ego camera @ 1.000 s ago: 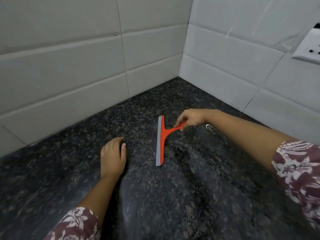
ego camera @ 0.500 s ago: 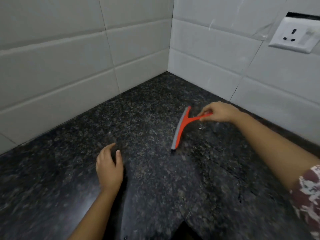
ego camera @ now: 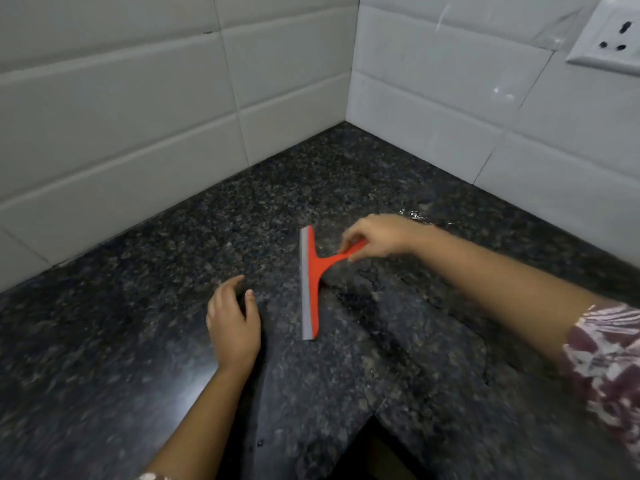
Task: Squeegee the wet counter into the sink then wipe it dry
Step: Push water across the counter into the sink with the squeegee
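A right hand (ego camera: 377, 237) pinches the handle of an orange squeegee (ego camera: 311, 282), blade down mid-counter (ego camera: 138, 306) near the tiled back corner; the left hand (ego camera: 233, 320) rests open beside it. Squeegeeing appears underway; next, draw water toward the unseen sink.

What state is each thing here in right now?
Granite counter: wet streaks right of the squeegee.
Red squeegee: blade down on the counter, handle held.
Right hand: pinches the squeegee handle.
Left hand: fingers loosely curled, holding nothing, on the counter.
Wall socket: nothing plugged in.
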